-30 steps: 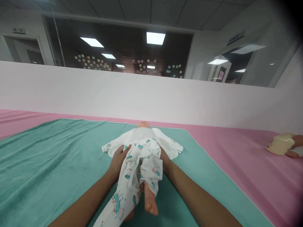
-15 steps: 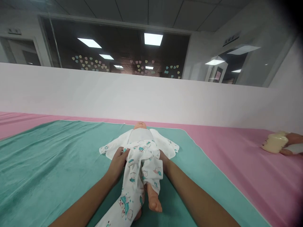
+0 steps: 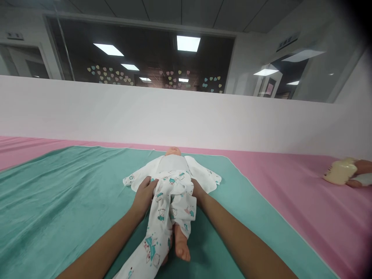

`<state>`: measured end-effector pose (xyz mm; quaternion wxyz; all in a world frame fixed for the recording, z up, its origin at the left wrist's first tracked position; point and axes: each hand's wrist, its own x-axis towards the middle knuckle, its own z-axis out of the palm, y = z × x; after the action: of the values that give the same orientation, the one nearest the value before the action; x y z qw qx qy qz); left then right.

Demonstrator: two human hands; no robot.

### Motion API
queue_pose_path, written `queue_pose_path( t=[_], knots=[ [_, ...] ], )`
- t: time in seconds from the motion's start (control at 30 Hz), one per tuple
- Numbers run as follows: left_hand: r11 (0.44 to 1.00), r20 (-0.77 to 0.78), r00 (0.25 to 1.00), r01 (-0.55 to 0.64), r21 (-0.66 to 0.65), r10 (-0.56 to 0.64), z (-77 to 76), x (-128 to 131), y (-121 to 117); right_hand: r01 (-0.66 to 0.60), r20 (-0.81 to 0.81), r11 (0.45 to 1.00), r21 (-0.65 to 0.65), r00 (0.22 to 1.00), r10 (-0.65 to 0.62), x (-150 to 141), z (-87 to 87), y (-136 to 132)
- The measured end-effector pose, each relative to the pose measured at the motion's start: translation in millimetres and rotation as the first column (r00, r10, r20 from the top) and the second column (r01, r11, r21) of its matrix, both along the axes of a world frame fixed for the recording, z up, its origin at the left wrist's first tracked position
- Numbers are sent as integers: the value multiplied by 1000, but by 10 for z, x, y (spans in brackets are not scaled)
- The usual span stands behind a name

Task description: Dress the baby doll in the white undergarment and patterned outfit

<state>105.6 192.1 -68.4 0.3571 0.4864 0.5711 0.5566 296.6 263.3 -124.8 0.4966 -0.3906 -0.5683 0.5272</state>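
Observation:
A baby doll (image 3: 173, 151) lies on its back, head toward the wall. Under and around its torso spreads a white long-sleeved baby shirt (image 3: 200, 169) with printed cuffs. Printed white baby trousers (image 3: 162, 201) cover its hips and legs; one bare foot (image 3: 181, 248) sticks out of the right trouser leg, while the left leg's fabric trails toward me. My left hand (image 3: 145, 192) is closed on the trouser waist at the doll's left-hand side in view. My right hand (image 3: 198, 191) is at the opposite hip, its fingers hidden behind the fabric.
A green sheet (image 3: 72, 201) lies under the doll, over a pink cover (image 3: 279, 174). At the far right, a cream-coloured bottle (image 3: 340, 172) lies beside part of another doll (image 3: 363, 172). A white wall (image 3: 174, 116) rises behind, with glass above.
The doll's bare foot and lower trouser legs have shifted slightly left. Both my hands stay at the waist, the right one a little further left.

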Motion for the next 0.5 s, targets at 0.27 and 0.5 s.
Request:
queue_pose_path(
  t=[0.27, 0.5],
  knots=[
    [994, -299, 954, 55, 91, -25, -232, -47, 128, 155, 340, 942, 298, 905, -257, 190, -3, 1],
    [950, -347, 934, 180, 254, -84, -181, -58, 97, 218, 202, 918, 331, 934, -294, 224, 61, 110]
  ],
)
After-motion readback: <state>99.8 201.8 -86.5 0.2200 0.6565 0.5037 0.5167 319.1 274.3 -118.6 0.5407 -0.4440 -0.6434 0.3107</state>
